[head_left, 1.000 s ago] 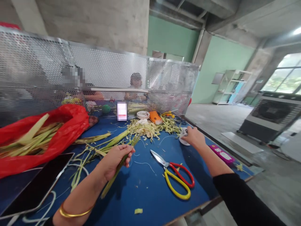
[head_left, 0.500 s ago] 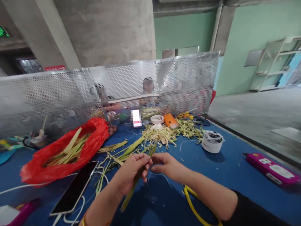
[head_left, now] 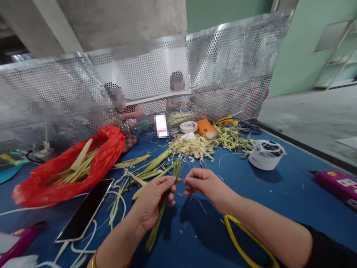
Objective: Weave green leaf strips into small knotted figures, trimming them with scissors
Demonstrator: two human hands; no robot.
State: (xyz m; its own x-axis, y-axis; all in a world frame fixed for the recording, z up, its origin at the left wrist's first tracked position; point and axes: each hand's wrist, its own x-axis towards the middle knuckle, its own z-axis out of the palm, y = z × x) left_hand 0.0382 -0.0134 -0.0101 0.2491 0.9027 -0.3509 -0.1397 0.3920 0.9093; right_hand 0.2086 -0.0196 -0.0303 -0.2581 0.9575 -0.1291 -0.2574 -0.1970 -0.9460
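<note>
My left hand [head_left: 156, 199] is closed round a narrow bundle of flat green plant strips [head_left: 156, 229], which slants from the tabletop side up past the fingertips. Just to its right is my right hand [head_left: 206, 186], its thumb and fingers pinched together on a fine pale thread [head_left: 199, 202]. Loose thread trails below these fingers onto the blue table; its path up at the bundle is too fine to follow. Beyond the hands lies a heap of pale green plant scraps [head_left: 192, 147], with longer strips spread toward the left.
A red plastic bag [head_left: 111, 143] of dry strips and a dark-screened phone [head_left: 86, 210] with white cables lie left. To the right are a white thread spool [head_left: 266, 158], a purple device [head_left: 334, 186] and a yellow loop [head_left: 237, 240]. Behind stands a perforated metal screen [head_left: 156, 67], with people beyond.
My right hand has drawn away from the left, opening a gap between them. The left hand keeps its hold on the bundle. The view has tilted down somewhat.
</note>
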